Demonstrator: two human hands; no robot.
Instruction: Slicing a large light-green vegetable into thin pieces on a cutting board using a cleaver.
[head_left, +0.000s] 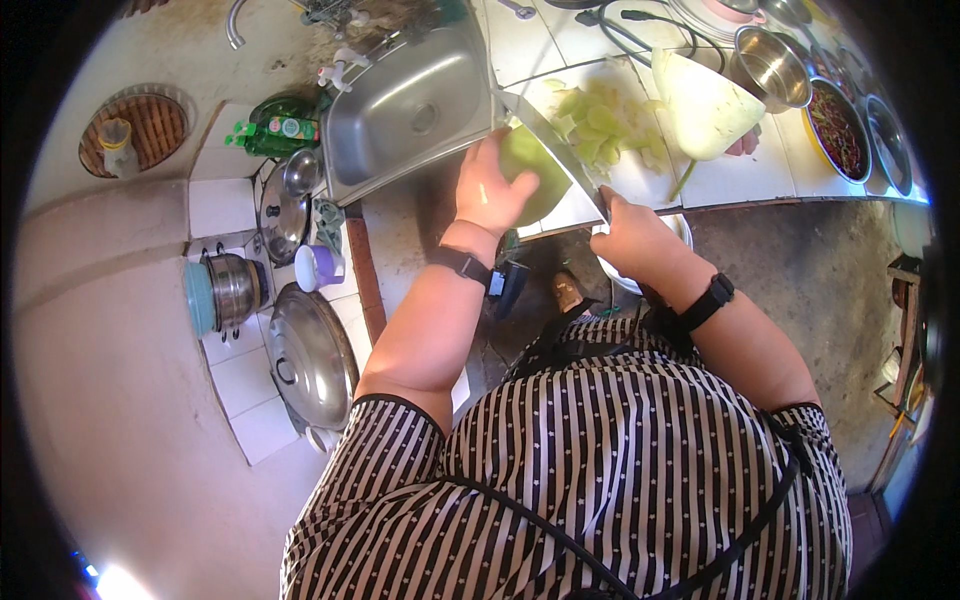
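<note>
My left hand (489, 187) grips a rounded piece of green gourd (541, 187) at the front of the white tiled counter, its thumb toward me. My right hand (641, 238) is closed around the handle of a broad-bladed kitchen knife (553, 136). The blade slants across the far right side of the gourd piece, against or very near it; actual contact cannot be told. Beyond the blade lies a spread of pale green peelings (600, 124). To their right rests a large pale, peeled-looking gourd piece (701, 105) with its stem toward me.
A steel sink (409, 109) adjoins the counter on the left. Metal lids (311, 360), a purple cup (319, 268) and a green bottle (281, 137) stand farther left. At right are a steel pot (772, 67) and a bowl of reddish food (836, 131). A white bucket (679, 229) stands below.
</note>
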